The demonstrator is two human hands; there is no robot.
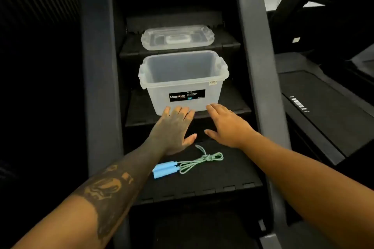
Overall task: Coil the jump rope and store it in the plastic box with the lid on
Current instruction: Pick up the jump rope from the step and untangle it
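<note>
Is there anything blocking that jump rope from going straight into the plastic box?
Nothing visible. The jump rope lies on the step below the plastic box, which is open and empty; its lid sits on the step above. Both hands, left hand and right hand, are empty.

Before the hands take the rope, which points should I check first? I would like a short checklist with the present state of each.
1. Jump rope coiled: ok. It lies bundled and knotted on the lowest step, its two blue handles side by side.
2. Plastic box open and empty: ok. Nothing shows inside it.
3. Lid within sight: ok. It lies flat on the step above the box, not on the box.
4. Left hand free: ok. Open, palm down, holding nothing.
5. Right hand free: ok. Open, holding nothing.
6. Box standing firm on its step: cannot tell. The fingertips are at its front wall; contact is unclear.
</note>
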